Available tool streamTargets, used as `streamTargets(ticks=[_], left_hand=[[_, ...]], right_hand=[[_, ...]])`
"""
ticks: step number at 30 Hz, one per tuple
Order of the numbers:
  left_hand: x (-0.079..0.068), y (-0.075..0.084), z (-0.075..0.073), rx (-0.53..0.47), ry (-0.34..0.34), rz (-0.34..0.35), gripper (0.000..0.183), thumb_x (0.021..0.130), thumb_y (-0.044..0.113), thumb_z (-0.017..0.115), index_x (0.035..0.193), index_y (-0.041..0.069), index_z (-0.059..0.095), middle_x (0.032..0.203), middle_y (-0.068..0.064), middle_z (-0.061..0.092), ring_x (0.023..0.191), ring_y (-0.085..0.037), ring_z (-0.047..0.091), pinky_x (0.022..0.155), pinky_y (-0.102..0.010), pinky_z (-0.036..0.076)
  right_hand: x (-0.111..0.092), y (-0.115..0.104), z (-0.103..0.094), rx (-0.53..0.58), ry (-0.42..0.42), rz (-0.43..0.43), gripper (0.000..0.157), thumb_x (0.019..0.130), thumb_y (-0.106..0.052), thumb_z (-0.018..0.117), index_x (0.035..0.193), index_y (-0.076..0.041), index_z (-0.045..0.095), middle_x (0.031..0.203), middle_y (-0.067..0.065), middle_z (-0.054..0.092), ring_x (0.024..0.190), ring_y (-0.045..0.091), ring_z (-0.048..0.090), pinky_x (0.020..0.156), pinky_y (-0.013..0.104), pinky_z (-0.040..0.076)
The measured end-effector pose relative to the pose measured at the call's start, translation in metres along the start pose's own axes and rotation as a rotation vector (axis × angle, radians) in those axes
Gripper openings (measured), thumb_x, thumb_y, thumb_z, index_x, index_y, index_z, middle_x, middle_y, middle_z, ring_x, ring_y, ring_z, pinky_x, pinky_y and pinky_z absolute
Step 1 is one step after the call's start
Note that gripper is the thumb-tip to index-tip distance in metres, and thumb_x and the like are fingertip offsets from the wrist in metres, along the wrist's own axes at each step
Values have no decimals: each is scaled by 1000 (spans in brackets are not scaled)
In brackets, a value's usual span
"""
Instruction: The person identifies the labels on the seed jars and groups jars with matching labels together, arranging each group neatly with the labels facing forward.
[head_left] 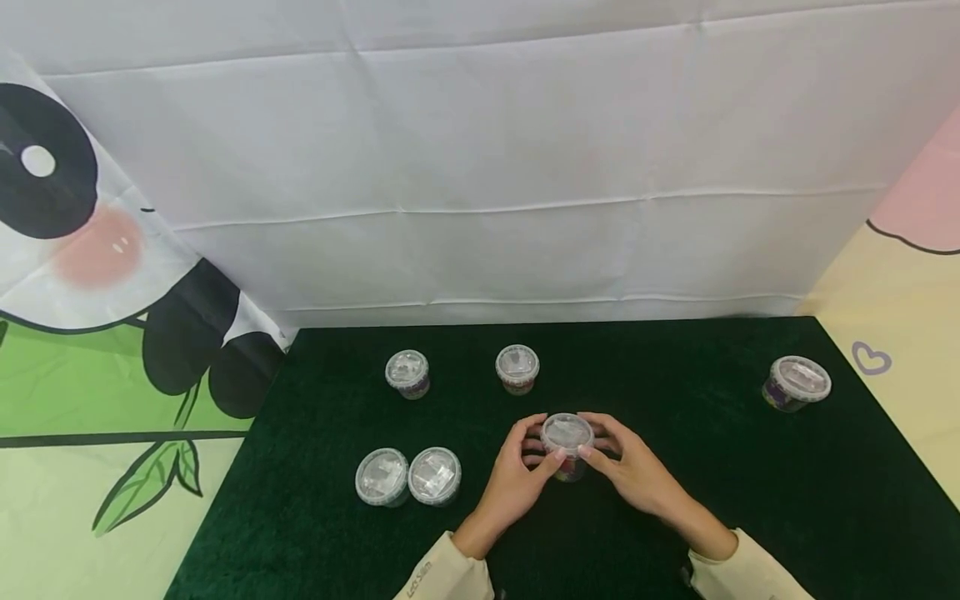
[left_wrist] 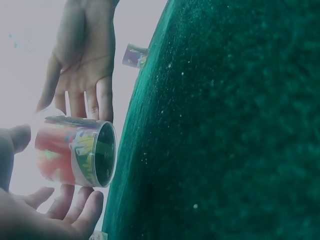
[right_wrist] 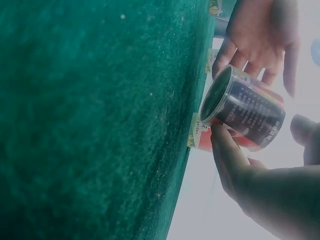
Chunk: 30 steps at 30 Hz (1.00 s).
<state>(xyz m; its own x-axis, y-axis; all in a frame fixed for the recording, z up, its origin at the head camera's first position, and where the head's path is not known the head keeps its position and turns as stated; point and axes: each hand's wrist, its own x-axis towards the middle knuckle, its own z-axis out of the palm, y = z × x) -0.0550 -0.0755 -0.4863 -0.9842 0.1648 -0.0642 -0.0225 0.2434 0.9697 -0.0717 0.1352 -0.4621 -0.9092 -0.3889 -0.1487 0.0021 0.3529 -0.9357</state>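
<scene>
Between my two hands is a small clear plastic tub (head_left: pixel 567 432) with a round transparent lid and a printed label. My left hand (head_left: pixel 517 467) grips its left side and my right hand (head_left: pixel 633 471) its right, thumbs near the lid's front edge, fingers round the sides. The left wrist view shows the tub's red label side (left_wrist: pixel 57 152) and see-through base, raised off the green cloth. A dark label panel with white print (right_wrist: pixel 255 112) faces the right wrist view. The tub's far side is hidden by fingers in the head view.
Dark green cloth (head_left: pixel 300 550) covers the table. Two lidded tubs, one (head_left: pixel 382 477) beside another (head_left: pixel 435 476), stand left of my hands. Farther back are a tub (head_left: pixel 407 373) and another (head_left: pixel 517 368); one more tub (head_left: pixel 797 383) stands far right. White fabric (head_left: pixel 480 167) hangs behind.
</scene>
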Motion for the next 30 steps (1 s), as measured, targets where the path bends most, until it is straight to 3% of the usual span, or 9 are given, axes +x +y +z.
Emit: streamTargets(ticks=[8, 22, 30], left_hand=[[-2, 1, -4, -8, -74, 16, 61, 106, 27, 65, 158, 4, 42, 153, -17, 54, 134, -33, 58, 110, -50, 52], [-7, 4, 3, -27, 82, -19, 60, 101, 28, 72, 150, 3, 49, 137, -13, 61, 124, -27, 61, 104, -45, 54], [-10, 4, 6, 0, 101, -56, 61, 100, 31, 73, 148, 3, 49, 136, -12, 59, 120, -25, 60, 100, -42, 54]], right_hand=[[1, 0, 0, 39, -50, -4, 57, 107, -16, 60, 157, 1, 40, 147, 26, 52, 133, 42, 58, 107, 53, 54], [0, -4, 13, 71, 7, 5, 58, 105, -14, 64, 156, 0, 40, 146, 26, 53, 133, 42, 58, 107, 52, 54], [1, -3, 17, 48, 3, 37, 56, 106, -14, 62, 156, 0, 40, 145, 25, 54, 133, 43, 58, 108, 56, 53]])
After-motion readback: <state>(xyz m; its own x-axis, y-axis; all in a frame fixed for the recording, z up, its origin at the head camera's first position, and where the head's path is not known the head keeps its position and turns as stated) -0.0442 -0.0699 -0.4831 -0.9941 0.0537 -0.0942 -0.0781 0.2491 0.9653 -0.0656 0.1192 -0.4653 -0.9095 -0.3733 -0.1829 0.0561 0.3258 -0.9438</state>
